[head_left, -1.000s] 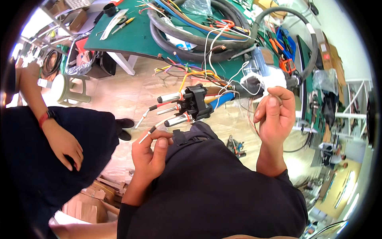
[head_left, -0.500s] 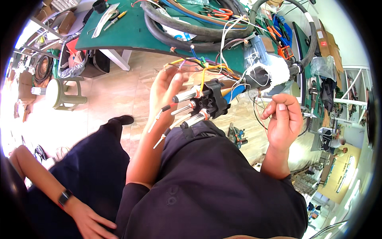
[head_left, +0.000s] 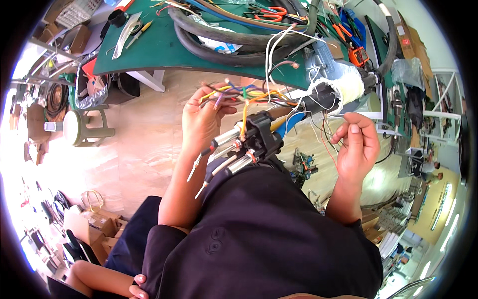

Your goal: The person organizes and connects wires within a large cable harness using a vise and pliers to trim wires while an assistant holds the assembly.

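My left hand (head_left: 201, 119) is closed on a bundle of thin coloured wires (head_left: 231, 94), yellow, purple, black and orange, whose loose ends stick out past the fingers. Below the bundle hangs a black plastic connector block (head_left: 264, 132) with several metal pins pointing down to the left. Thick blue and brown leads tie it to a heavy black cable (head_left: 318, 103), wrapped in white material (head_left: 348, 88) further up. My right hand (head_left: 357, 147) is raised to the right of the connector, thumb and fingers pinched together. Fine wires run close to its fingertips; what it grips is too small to tell.
A green workbench (head_left: 149, 50) carries coiled black cable (head_left: 224, 56), orange-handled pliers (head_left: 271, 14) and a blue tool tray (head_left: 353, 32). A stool (head_left: 87, 127) stands on the floor at left. Another person's forearm (head_left: 104, 280) is at lower left, close to me.
My left hand has gathered the wires closer between its fingers. White wires now stand up apart from the bundle. The co-worker's arm has shifted down, and the view has moved slightly.
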`<move>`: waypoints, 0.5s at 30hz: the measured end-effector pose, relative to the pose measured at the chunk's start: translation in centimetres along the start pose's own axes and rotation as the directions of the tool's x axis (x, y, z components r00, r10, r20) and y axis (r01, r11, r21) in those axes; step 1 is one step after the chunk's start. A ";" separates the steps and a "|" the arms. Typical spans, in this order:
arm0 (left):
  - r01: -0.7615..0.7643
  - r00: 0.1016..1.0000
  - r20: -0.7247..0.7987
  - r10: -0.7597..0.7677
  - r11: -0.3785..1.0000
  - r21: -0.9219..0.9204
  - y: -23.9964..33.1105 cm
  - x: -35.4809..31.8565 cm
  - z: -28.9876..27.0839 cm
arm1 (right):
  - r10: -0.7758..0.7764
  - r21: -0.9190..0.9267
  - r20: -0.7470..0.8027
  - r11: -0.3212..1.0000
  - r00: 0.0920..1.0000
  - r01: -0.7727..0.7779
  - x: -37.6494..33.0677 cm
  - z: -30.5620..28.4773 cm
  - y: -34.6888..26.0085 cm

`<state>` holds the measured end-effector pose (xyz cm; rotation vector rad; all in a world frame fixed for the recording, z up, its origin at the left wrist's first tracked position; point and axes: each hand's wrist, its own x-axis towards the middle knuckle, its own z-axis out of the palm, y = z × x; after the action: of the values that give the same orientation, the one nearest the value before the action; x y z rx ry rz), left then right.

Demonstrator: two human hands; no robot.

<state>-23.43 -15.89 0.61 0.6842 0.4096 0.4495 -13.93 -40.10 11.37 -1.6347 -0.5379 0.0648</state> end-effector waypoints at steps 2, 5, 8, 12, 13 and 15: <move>0.028 1.000 -0.005 -0.028 0.983 0.183 0.8 0.3 -0.3 | 0.007 -0.003 -0.090 1.000 0.996 -0.007 -0.6 -0.4 0.8; 0.030 0.994 0.095 -0.059 0.958 0.285 1.9 1.2 -0.5 | -0.008 -0.053 -0.236 0.999 0.972 -0.005 -2.0 -1.1 1.9; 0.011 0.972 0.226 -0.062 0.975 0.221 3.1 2.7 -0.3 | 0.003 -0.152 -0.450 0.985 0.893 -0.080 -1.2 -0.5 2.3; 0.163 0.836 0.451 -0.313 0.926 0.342 5.6 6.4 -0.3 | -0.085 -0.109 -0.603 0.994 0.793 0.023 -1.4 2.6 1.1; 0.133 0.791 0.516 -0.328 0.917 0.377 5.9 7.1 -0.5 | -0.125 -0.140 -0.657 0.989 0.743 0.043 -1.6 3.6 0.7; 0.042 0.689 0.648 -0.325 0.910 0.413 6.6 9.0 -0.7 | -0.185 -0.172 -0.769 0.982 0.611 0.081 -1.6 6.1 0.1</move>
<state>-18.02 -6.31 2.67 1.1121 -0.1894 -0.1240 -17.48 -35.05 9.88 -1.5452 0.0362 -0.7967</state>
